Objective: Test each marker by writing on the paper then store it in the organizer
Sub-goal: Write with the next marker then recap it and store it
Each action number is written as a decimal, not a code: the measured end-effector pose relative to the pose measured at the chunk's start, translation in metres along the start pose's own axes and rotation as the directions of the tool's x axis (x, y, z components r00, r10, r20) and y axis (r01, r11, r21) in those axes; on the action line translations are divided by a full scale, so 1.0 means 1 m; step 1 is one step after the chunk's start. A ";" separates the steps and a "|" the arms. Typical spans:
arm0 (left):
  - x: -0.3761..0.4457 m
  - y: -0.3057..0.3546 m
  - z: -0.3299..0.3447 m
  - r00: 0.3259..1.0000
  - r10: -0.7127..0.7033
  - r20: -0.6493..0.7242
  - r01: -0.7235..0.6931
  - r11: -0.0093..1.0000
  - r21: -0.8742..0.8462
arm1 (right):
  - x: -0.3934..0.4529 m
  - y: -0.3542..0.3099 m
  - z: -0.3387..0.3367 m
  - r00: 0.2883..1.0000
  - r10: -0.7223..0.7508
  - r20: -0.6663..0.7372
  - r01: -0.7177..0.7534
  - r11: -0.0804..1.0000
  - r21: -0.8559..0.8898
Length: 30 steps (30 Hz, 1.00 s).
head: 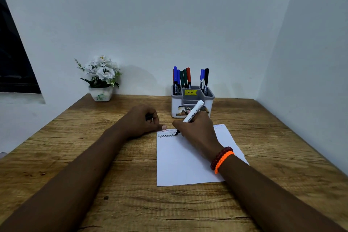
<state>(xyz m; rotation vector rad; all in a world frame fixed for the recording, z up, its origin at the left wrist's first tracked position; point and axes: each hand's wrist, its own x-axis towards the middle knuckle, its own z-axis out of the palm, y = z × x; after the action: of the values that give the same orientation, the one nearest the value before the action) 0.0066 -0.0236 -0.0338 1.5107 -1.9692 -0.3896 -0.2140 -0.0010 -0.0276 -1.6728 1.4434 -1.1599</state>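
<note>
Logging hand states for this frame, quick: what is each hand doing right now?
Left hand: curled round a small dark thing, likely the cap, thumb on the paper.
Right hand: grips the marker, tip on the paper.

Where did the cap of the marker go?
In the head view, the black cap is in the left hand, which rests on the table just left of the paper's top corner.
</note>
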 end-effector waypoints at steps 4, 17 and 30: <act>-0.001 0.001 -0.001 1.000 -0.011 0.001 0.011 1.000 -0.006 | -0.003 -0.001 -0.002 1.000 0.005 0.000 -0.005 1.000 0.013; -0.005 0.015 -0.003 0.991 -0.101 -0.088 0.089 0.987 -0.131 | 0.002 0.000 -0.006 0.999 0.050 -0.022 -0.044 0.974 0.222; -0.008 0.040 -0.005 0.979 -0.199 -0.054 0.081 0.613 -0.786 | 0.009 -0.014 -0.027 0.990 0.116 0.081 -0.141 0.769 0.623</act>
<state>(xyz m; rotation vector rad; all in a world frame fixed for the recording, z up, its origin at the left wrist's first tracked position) -0.0197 -0.0036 -0.0091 1.0506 -1.2657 -1.0358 -0.2322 -0.0048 -0.0025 -1.0955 0.9618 -1.3334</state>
